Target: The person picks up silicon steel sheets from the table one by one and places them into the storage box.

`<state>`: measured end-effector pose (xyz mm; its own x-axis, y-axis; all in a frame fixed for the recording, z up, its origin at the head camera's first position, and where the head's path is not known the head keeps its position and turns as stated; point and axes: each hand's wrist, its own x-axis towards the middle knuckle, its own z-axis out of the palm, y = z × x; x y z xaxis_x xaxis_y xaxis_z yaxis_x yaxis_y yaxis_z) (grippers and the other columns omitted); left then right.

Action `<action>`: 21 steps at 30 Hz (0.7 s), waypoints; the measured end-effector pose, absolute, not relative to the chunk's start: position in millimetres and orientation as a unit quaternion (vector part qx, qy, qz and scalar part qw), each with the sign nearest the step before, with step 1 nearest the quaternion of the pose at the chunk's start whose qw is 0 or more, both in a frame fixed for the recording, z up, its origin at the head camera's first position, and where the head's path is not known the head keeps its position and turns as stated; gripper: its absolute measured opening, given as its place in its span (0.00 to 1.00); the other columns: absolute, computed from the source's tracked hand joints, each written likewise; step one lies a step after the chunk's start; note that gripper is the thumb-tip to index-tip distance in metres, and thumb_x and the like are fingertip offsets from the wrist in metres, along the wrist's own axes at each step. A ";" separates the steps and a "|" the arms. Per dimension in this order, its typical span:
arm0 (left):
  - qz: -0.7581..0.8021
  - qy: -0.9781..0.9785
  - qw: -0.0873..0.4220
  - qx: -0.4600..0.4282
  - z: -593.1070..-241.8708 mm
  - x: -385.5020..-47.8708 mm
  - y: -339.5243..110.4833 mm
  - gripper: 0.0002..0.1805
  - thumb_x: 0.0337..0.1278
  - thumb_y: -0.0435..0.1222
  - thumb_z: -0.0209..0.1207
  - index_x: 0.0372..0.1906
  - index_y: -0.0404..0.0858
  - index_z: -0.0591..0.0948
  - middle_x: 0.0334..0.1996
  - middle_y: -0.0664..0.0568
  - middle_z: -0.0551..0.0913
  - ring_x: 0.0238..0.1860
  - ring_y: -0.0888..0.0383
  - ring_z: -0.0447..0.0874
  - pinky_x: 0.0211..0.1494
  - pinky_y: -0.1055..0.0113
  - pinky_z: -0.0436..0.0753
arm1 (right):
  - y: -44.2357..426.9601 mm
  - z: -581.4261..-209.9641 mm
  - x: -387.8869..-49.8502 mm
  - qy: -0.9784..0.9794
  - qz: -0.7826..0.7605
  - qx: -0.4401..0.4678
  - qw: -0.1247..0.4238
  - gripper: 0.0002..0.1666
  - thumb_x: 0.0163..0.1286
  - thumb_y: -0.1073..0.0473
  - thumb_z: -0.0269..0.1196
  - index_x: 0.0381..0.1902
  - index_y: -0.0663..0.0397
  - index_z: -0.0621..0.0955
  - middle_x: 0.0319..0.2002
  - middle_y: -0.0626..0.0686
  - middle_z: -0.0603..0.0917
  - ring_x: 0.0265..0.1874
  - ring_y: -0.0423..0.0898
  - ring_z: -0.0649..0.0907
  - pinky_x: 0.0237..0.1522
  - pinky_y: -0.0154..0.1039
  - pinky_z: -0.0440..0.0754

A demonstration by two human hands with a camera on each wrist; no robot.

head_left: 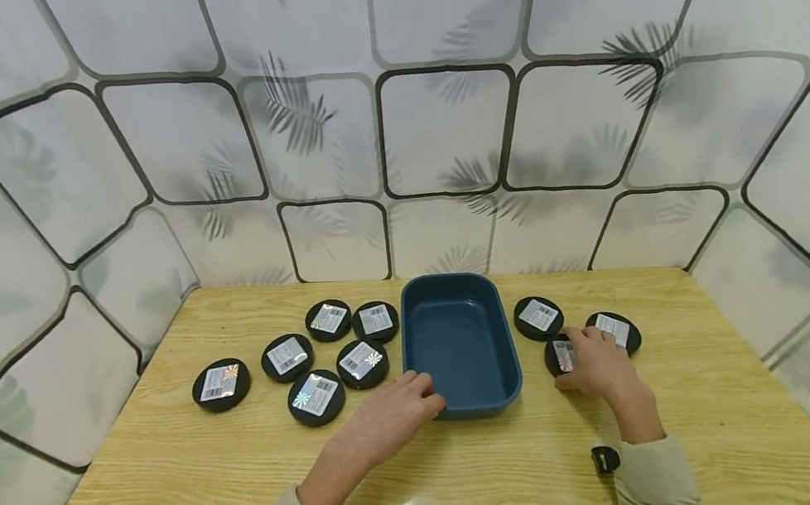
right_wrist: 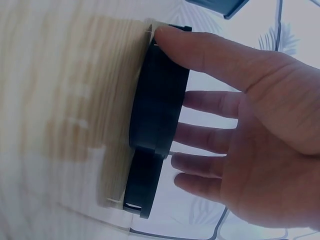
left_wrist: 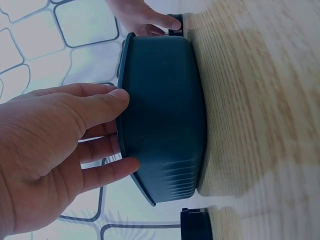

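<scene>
The dark blue tray (head_left: 467,405) lies on the table, and my left hand (head_left: 394,416) holds its near left rim. In the left wrist view the thumb of my left hand (left_wrist: 55,142) lies on the rim of the tray (left_wrist: 160,110), fingers around the edge. My right hand (head_left: 601,367) grips a labelled black disc (head_left: 561,356) right of the tray. The right wrist view shows the thumb of my right hand (right_wrist: 265,120) at one end of the disc (right_wrist: 157,100), fingertips behind it. Another disc (head_left: 615,330) sits beside that hand, partly covered.
One more black disc (head_left: 538,318) lies between the tray and the right hand's group. Left of the tray several labelled discs (head_left: 316,397) are spread on the wooden table (head_left: 177,487). A patterned curtain (head_left: 447,131) stands behind the table and at both sides.
</scene>
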<state>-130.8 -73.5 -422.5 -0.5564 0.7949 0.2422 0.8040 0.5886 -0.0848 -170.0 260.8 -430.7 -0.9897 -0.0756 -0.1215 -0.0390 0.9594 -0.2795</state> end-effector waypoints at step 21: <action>-0.021 -0.882 0.127 -0.453 -422.6 -131.2 -73.3 0.03 0.59 0.38 0.63 0.37 0.49 0.85 0.32 0.57 0.74 0.36 0.61 0.74 0.34 0.73 0.74 | 259.1 -428.6 -168.4 0.981 -0.168 0.002 0.098 0.56 0.51 0.48 0.78 0.66 0.77 0.64 0.60 0.80 0.64 0.56 0.79 0.68 0.54 0.70 0.71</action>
